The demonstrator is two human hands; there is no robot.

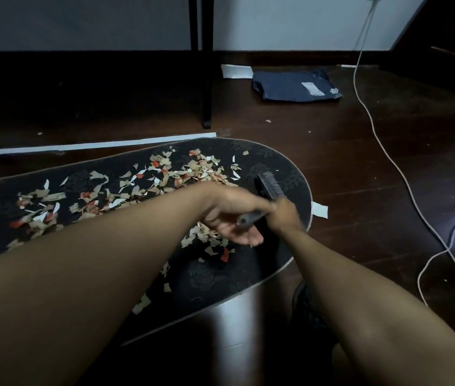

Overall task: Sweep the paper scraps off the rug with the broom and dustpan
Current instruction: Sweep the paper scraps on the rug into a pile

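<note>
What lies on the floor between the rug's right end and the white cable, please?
In the head view, one white paper piece beside the rug; from there to the white cable the dark floor is bare.

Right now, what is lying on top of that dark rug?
Torn paper scraps cover much of the rug, with the broom above its right end. The forearms hide whatever lies beneath them.

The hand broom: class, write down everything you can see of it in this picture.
The hand broom is small and dark grey, looks like plastic, and is motion-blurred. Its bristled head points up and away over the rug's right end; whether it touches the rug cannot be told. The right hand grips the handle, whose end lies across the left hand's open palm.
</note>
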